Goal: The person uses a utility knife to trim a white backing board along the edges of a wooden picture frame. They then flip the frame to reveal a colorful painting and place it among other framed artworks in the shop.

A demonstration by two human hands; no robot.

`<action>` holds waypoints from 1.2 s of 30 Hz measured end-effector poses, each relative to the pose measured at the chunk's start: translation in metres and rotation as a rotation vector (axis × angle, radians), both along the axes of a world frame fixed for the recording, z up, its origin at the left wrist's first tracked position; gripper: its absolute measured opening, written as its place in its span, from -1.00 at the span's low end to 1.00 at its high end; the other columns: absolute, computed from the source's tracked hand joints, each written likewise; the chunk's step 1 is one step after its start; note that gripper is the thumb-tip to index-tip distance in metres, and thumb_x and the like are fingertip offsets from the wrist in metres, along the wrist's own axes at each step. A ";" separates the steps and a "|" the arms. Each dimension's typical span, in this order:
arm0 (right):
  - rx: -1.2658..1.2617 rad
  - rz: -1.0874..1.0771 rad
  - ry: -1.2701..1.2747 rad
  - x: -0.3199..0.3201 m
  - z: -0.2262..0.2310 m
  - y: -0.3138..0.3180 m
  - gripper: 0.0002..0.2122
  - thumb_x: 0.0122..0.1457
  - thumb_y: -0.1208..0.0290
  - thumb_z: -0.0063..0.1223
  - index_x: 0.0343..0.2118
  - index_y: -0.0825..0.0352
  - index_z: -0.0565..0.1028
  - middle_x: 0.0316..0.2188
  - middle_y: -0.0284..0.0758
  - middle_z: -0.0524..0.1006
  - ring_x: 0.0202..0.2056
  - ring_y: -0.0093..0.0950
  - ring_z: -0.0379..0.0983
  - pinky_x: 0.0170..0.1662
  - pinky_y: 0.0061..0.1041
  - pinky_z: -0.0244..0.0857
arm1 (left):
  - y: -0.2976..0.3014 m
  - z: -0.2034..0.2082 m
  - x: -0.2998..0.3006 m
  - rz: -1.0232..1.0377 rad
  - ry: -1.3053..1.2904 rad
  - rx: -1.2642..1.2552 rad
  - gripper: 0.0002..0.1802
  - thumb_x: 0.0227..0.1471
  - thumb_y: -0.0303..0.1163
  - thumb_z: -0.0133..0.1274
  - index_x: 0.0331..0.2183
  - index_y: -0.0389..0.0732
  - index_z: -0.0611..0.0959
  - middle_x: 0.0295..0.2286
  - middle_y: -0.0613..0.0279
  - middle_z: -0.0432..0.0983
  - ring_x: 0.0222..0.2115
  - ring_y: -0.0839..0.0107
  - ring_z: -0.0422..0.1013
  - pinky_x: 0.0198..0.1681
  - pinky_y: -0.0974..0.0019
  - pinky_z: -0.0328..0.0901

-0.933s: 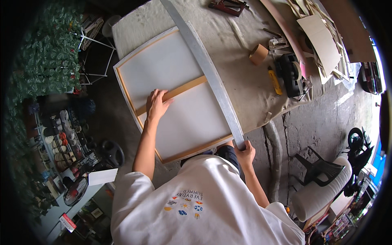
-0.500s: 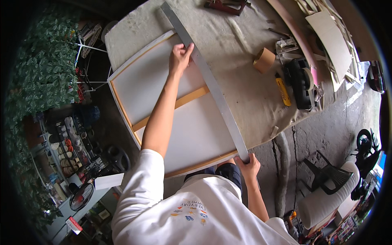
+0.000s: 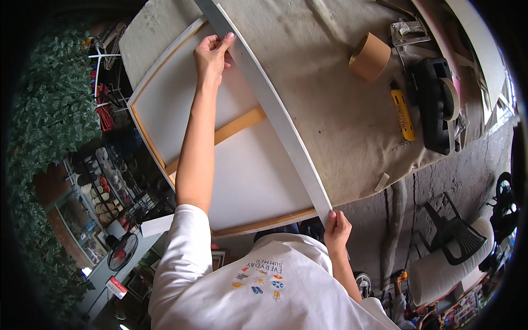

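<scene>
- Head view: step in hand seems to be aligning a flat grey strip (image 3: 275, 118) along the right side of a wood-framed panel (image 3: 258, 170), at frame centre.
- Left hand (image 3: 212, 58), upper centre: fingers curled, thumb on the strip's left edge; cannot tell whether it grips.
- Right hand (image 3: 337, 231), right of lower centre: closed on the strip's near end.
- Next move likely calls for guiding both ends together.
- Strip's long axis slants from upper centre-left toward lower right.
</scene>
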State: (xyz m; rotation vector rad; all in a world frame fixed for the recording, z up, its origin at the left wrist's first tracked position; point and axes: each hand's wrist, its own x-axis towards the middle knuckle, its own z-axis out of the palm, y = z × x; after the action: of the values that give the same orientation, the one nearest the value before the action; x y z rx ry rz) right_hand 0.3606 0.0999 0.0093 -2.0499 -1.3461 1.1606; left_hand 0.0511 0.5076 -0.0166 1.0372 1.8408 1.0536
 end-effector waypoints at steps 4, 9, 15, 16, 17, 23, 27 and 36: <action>0.018 -0.011 -0.014 -0.001 0.002 0.002 -0.84 0.31 0.47 -0.04 -0.41 0.39 0.44 -0.64 -0.13 0.38 -0.63 -0.13 0.34 -0.53 -0.30 0.23 | 0.001 -0.002 -0.006 0.015 0.013 -0.016 -0.36 -0.06 -0.08 0.39 -0.11 -0.37 0.56 -0.39 0.32 0.61 -0.58 0.62 0.41 -0.67 0.53 0.20; -0.055 -0.067 -0.016 -0.005 0.004 0.004 -0.83 0.31 0.43 0.00 -0.40 0.39 0.49 -0.64 -0.13 0.41 -0.62 -0.15 0.37 -0.52 -0.32 0.25 | 0.003 -0.003 -0.006 0.055 0.009 -0.014 -0.38 -0.10 -0.09 0.41 -0.14 -0.36 0.58 -0.40 0.32 0.61 -0.59 0.61 0.41 -0.68 0.54 0.18; -0.057 -0.057 -0.032 -0.005 -0.001 0.001 -0.81 0.31 0.41 0.02 -0.42 0.39 0.50 -0.66 -0.11 0.39 -0.66 -0.17 0.33 -0.55 -0.36 0.23 | 0.006 0.000 -0.005 0.035 0.038 -0.026 -0.43 -0.12 -0.12 0.43 -0.21 -0.37 0.62 -0.38 0.24 0.61 -0.53 0.58 0.47 -0.69 0.50 0.25; -0.061 -0.045 -0.035 -0.004 -0.003 0.003 -0.80 0.31 0.40 0.02 -0.42 0.39 0.50 -0.66 -0.10 0.40 -0.66 -0.17 0.33 -0.55 -0.37 0.22 | 0.008 -0.003 -0.006 0.036 0.050 -0.020 -0.42 -0.12 -0.12 0.43 -0.21 -0.38 0.62 -0.38 0.23 0.62 -0.52 0.57 0.48 -0.69 0.50 0.25; -0.043 -0.073 -0.015 -0.006 -0.003 0.004 -0.78 0.33 0.38 0.01 -0.43 0.41 0.49 -0.68 -0.12 0.35 -0.70 -0.30 0.24 -0.57 -0.43 0.18 | 0.008 -0.006 -0.007 0.061 0.071 -0.014 -0.39 -0.11 -0.13 0.42 -0.18 -0.41 0.61 -0.36 0.19 0.62 -0.52 0.54 0.49 -0.68 0.49 0.27; -0.102 -0.171 0.073 -0.008 0.002 0.005 -0.67 0.36 0.32 -0.01 -0.53 0.43 0.41 -0.76 -0.24 0.18 -0.67 -0.57 0.04 -0.61 -0.49 0.06 | 0.006 -0.010 -0.007 0.029 0.075 -0.009 -0.39 -0.07 -0.16 0.40 -0.14 -0.45 0.59 -0.37 0.16 0.61 -0.54 0.52 0.49 -0.67 0.46 0.31; -0.082 -0.181 0.082 -0.007 0.004 0.006 -0.63 0.36 0.29 0.00 -0.56 0.44 0.40 -0.77 -0.26 0.16 -0.68 -0.60 0.04 -0.61 -0.47 0.04 | 0.005 -0.012 -0.007 0.049 0.071 0.001 -0.39 -0.07 -0.17 0.39 -0.14 -0.44 0.58 -0.38 0.18 0.61 -0.56 0.51 0.49 -0.68 0.48 0.29; -0.025 -0.157 0.057 -0.005 -0.001 0.004 -0.66 0.35 0.27 0.00 -0.48 0.44 0.51 -0.76 -0.19 0.26 -0.71 -0.48 0.10 -0.60 -0.45 0.11 | 0.013 -0.033 -0.032 0.098 0.062 -0.036 -0.42 -0.11 -0.06 0.42 -0.16 -0.27 0.65 -0.40 0.39 0.59 -0.54 0.61 0.40 -0.61 0.52 0.20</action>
State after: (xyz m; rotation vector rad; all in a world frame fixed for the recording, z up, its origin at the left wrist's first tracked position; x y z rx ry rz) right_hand 0.3555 0.1043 0.0087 -2.0821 -1.1270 1.1625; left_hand 0.0192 0.5208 -0.0501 0.9773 1.9708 1.0514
